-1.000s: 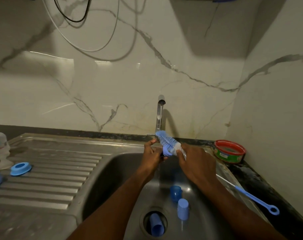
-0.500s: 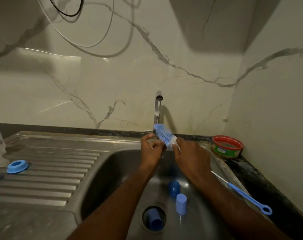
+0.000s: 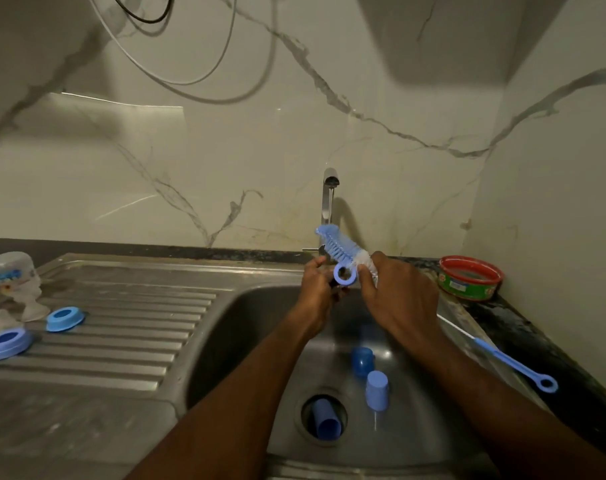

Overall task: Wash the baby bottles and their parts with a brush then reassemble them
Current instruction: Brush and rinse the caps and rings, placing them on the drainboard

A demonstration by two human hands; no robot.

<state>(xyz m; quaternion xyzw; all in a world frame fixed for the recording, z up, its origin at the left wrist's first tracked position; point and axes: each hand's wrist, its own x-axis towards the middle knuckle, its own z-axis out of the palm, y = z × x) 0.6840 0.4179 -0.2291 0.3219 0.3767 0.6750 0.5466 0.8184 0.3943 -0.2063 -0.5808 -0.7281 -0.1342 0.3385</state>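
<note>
Over the sink basin (image 3: 246,341), just below the tap (image 3: 329,202), both my hands work together. My left hand (image 3: 317,296) pinches a small blue ring part (image 3: 344,274). My right hand (image 3: 398,303) grips the bottle brush near its blue-and-white bristle head (image 3: 343,249), and its fingertips also touch the ring. The brush's blue handle (image 3: 516,365) sticks out to the lower right. An upturned clear bottle (image 3: 12,271) and two blue collars (image 3: 65,318) (image 3: 7,342) sit on the drainboard at left.
Two blue caps (image 3: 362,360) (image 3: 377,394) stand in the basin and another blue cap (image 3: 325,422) lies in the drain hole. A red and green tin (image 3: 469,277) sits on the dark counter at right. Marble walls close the back and right.
The blue ring now faces me just under the brush head, where before it sat around the bristles. Both hands stay close together by the tap.
</note>
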